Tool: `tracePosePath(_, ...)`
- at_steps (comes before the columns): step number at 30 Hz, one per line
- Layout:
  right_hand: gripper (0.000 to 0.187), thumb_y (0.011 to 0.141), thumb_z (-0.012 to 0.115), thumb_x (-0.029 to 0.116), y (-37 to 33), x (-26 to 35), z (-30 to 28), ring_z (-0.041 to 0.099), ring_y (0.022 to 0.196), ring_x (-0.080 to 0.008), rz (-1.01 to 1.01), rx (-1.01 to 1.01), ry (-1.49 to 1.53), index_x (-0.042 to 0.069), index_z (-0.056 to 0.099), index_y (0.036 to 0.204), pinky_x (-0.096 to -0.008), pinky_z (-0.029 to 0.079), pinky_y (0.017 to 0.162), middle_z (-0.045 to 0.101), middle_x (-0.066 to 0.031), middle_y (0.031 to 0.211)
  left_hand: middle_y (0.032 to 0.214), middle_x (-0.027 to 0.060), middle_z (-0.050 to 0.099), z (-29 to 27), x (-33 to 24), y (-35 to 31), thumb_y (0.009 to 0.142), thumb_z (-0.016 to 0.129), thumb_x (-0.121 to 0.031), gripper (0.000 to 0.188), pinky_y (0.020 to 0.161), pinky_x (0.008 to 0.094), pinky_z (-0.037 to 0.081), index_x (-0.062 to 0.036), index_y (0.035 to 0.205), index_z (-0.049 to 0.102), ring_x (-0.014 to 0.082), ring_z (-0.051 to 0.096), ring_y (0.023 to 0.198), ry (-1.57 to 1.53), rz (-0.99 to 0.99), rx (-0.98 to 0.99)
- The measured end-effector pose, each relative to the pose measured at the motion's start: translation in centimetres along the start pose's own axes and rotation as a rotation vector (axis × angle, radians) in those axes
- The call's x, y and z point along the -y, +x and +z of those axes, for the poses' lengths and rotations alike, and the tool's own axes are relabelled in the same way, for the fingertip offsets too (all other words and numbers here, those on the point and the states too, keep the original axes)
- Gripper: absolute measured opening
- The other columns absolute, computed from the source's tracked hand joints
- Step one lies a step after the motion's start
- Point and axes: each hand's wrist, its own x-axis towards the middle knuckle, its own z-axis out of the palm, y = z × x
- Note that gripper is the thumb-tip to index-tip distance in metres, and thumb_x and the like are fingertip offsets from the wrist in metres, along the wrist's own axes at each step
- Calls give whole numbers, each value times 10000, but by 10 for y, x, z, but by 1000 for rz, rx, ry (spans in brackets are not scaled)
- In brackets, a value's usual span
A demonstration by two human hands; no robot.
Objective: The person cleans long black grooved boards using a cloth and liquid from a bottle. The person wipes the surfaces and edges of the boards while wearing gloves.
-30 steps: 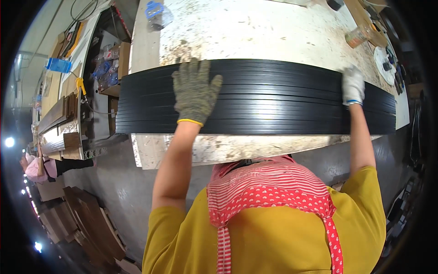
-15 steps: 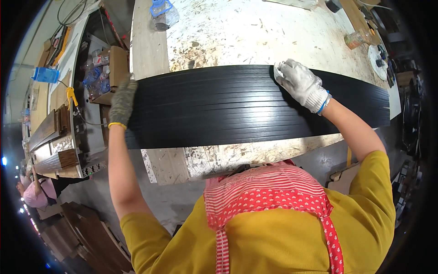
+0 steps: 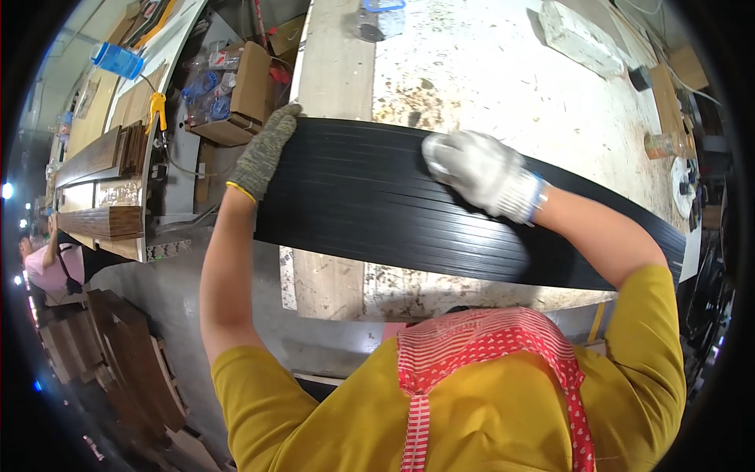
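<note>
Long black strips (image 3: pixel 370 204) lie side by side across the worktable, forming one wide dark sheet with thin lines along it. My left hand (image 3: pixel 271 149), in a grey-green knit glove with a yellow cuff, is closed on their left end; its thumb is hidden. On top of the strips, left of their middle, rests my right hand (image 3: pixel 476 173) in a white glove. Its fingers are curled and slightly blurred, and whatever may be under them is hard to make out.
The pale, stained worktable (image 3: pixel 472 79) carries a clear plastic jug (image 3: pixel 380 22), a whitish block (image 3: pixel 582 38) and a bottle (image 3: pixel 668 145). At left are a cardboard box (image 3: pixel 252 82) of bottles, a yellow air gun (image 3: pixel 158 112) and stacked brown boards (image 3: pixel 98 224). Another person (image 3: pixel 59 263) stands far left.
My right hand has slid left along the strips, closer to my left hand. The whole view has shifted, so the table and strips appear tilted and further right.
</note>
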Motion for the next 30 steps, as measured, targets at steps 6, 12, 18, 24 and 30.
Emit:
tracePosePath(6,120,930,539,129,104,62,17,672,720,-331,208,163,95,38,616,924,-451,555,639,646,-155,831,1343,51,546,-3,24,11,1046,457,-249,341,1124,280,303,-51,1292,584,148,450,1293,85,144,49)
tracePosePath(12,111,881,588,111,141,75,43,683,863,-329,53,150,-43,45,640,953,-447,568,773,661,-168,903,1402,106,544,-2,38,15,1048,367,-152,363,1144,325,323,-71,1349,552,211,452,1356,181,133,25)
tracePosePath(18,164,919,571,184,115,84,33,669,879,-368,59,21,-119,43,622,986,-467,553,748,653,-195,914,1427,160,517,-7,51,17,1032,374,-137,397,1136,362,357,-87,1405,501,270,455,1363,343,252,-3)
tracePosePath(24,186,899,590,187,155,91,46,665,904,-380,45,87,-46,33,645,987,-457,546,781,655,-223,981,1453,187,478,-22,62,23,918,443,26,593,1092,366,417,-58,1497,343,305,489,1323,658,322,93)
tracePosePath(30,176,951,573,207,87,82,44,652,943,-355,-21,-27,-128,76,634,1051,-440,541,819,628,-174,984,1514,157,419,-22,107,28,963,373,-9,563,1163,325,335,-51,1521,309,248,446,1372,667,384,-24)
